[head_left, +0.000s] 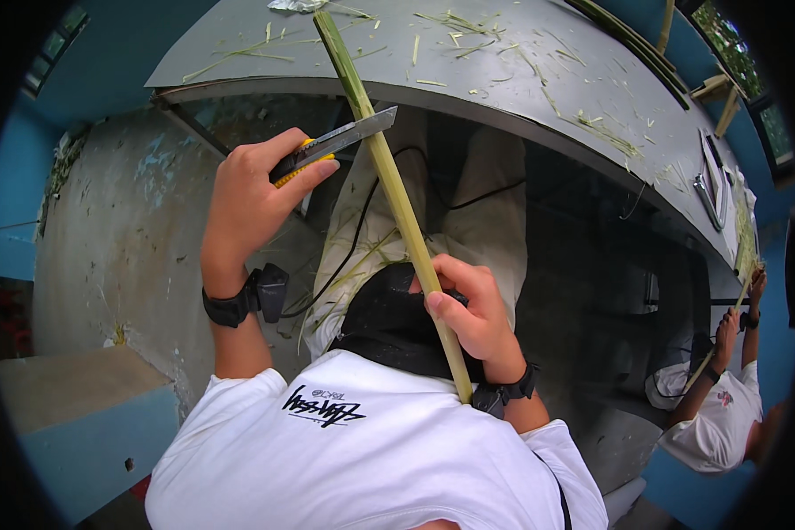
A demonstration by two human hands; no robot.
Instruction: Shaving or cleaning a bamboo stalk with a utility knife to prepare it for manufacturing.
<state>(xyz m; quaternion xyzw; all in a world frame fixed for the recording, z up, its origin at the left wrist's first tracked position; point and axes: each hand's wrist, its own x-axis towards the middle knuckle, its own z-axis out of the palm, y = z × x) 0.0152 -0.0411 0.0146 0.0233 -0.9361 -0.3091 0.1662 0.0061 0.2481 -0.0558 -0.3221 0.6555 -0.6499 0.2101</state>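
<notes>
My left hand [249, 201] is closed round a yellow and black utility knife [353, 132]. The knife's bare blade lies across a long greenish bamboo strip [405, 212], just off the table edge. Slanting over my lap, the strip has its green upper end on the tabletop and its lower end against my waist. My right hand [470, 305] grips it low down, between thumb and fingers. Thin green shavings [371, 252] lie on my trousers. Each wrist wears a black band, and a dark cable runs from the left one.
A grey table [274, 44] curves across the front, strewn with bamboo shavings [605, 132]. Long bamboo pieces [632, 44] lie along its far right edge, and a metal-framed tool [708, 190] rests nearer. On the right, another person [711, 406] holds a thin strip. A blue-sided block [93, 424] stands left.
</notes>
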